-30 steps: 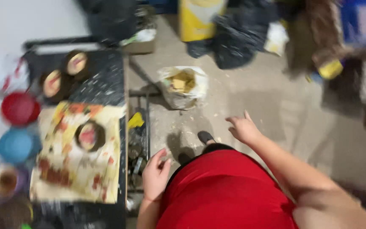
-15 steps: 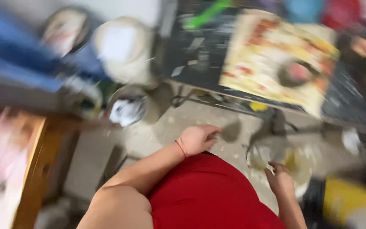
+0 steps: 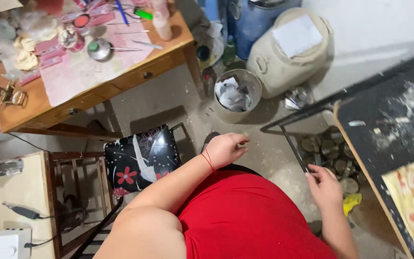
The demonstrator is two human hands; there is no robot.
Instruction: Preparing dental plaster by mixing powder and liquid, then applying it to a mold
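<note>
My left hand (image 3: 226, 148), with a red string around the wrist, hangs above the concrete floor with its fingers loosely curled and nothing in it. It is just right of a black cushioned stool with red flowers (image 3: 140, 160). My right hand (image 3: 324, 184) is lower right, fingers apart and empty, with its fingertips at the thin metal frame bar (image 3: 293, 148) of a black table (image 3: 384, 129). My red shirt fills the bottom middle of the view.
A metal bucket of crumpled paper (image 3: 238, 93) stands ahead, with a beige sack (image 3: 293, 48) and a blue drum (image 3: 252, 21) behind it. A cluttered wooden desk (image 3: 73, 76) is at upper left. Round discs (image 3: 331, 151) and a yellow scrap (image 3: 353, 201) lie under the black table.
The view has swung around from the black table with bowls toward the desk, stool and bucket. Both hands stay empty and out in front of my body.
</note>
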